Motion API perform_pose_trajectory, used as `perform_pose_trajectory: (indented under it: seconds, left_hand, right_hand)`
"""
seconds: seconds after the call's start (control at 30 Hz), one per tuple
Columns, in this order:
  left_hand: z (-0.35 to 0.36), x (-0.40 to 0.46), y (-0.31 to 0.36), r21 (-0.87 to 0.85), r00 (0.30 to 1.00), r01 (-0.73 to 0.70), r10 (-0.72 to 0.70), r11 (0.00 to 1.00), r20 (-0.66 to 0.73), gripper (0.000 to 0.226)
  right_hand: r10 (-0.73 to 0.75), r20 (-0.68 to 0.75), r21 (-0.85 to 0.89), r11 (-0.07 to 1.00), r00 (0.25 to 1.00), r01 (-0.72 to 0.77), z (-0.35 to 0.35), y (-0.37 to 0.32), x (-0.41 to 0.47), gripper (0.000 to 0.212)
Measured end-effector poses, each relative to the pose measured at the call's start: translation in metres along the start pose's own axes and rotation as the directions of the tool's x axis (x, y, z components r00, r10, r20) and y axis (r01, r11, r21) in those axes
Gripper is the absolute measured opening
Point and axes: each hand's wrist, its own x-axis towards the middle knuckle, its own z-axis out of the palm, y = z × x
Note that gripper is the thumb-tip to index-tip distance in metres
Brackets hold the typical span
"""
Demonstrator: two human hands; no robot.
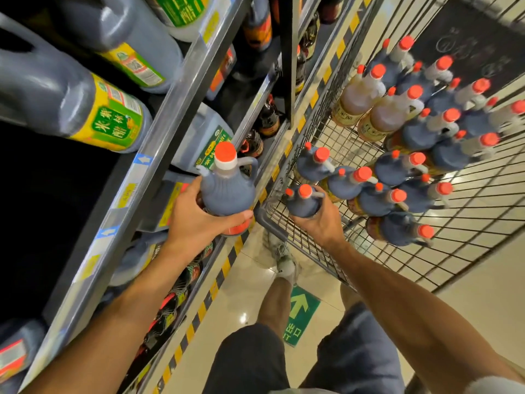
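My left hand [196, 220] grips a dark jug-shaped bottle [227, 189] with a red cap and a side handle, held upright beside the front edge of the metal shelf [159, 132]. My right hand [321, 220] grips a second, similar dark bottle [302, 201] by its body at the near corner of the wire cart [321, 251]. Several more red-capped dark bottles [403, 172] stand in the cart, with two amber-coloured bottles [369, 106] at its far side.
The shelves on the left carry large dark jugs with green and yellow labels [113, 123] and smaller dark bottles [267, 120] lower down. Yellow and black hazard striping runs along the shelf base [199, 317]. A green arrow sticker [301, 314] lies on the tiled floor by my legs.
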Motion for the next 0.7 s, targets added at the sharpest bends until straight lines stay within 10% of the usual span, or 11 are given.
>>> perform_pose_trajectory:
  seconds: [0.3, 0.7]
  left_hand:
    - [-0.023, -0.037, 0.047, -0.073, 1.000, -0.017, 0.018, 0.997, 0.007, 0.070]
    - [-0.051, -0.118, 0.140, -0.200, 0.976, -0.163, 0.129, 0.966, -0.174, 0.063]
  right_hand:
    - [-0.042, -0.050, -0.267, 0.963, 0.998, 0.027, -0.110, -0.095, -0.057, 0.087]
    - [-0.269, -0.137, -0.121, 0.960, 0.953, 0.253, -0.242, -0.225, -0.160, 0.056]
